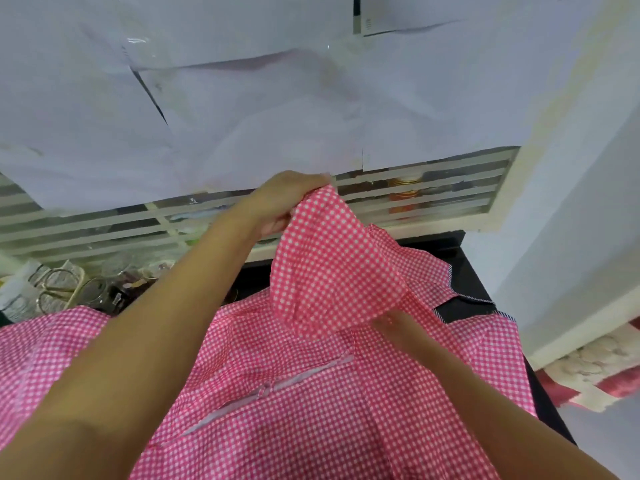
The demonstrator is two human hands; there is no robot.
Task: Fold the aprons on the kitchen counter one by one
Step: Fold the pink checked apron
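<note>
The pink-and-white checked apron [311,393] lies spread over the dark counter [464,271], covering it from the near edge almost to the far one and reaching to the right edge. Its cloth is rumpled and partly raised, so we cannot tell its long axis or which end is the top. A white-trimmed seam runs slantwise across it, from near left to far right. Blue-striped binding shows along its hem by the far right corner.

The left grip [280,202] pinches a fold of the apron between curled fingers and thumb and holds it up over the far edge, the flap hanging down toward the middle. The right grip [398,327] rests low on the cloth just under that flap. It is blurred and half covered, and we cannot tell whether it is spread or pinching.

At the far left corner stand clear glass jars [86,289] with wire clasps; we cannot make out what they hold. Beyond the far edge, a slatted panel [450,188] shows an orange jar [405,197] with a gold lid behind it. White paper sheets [242,116] hang above.
</note>
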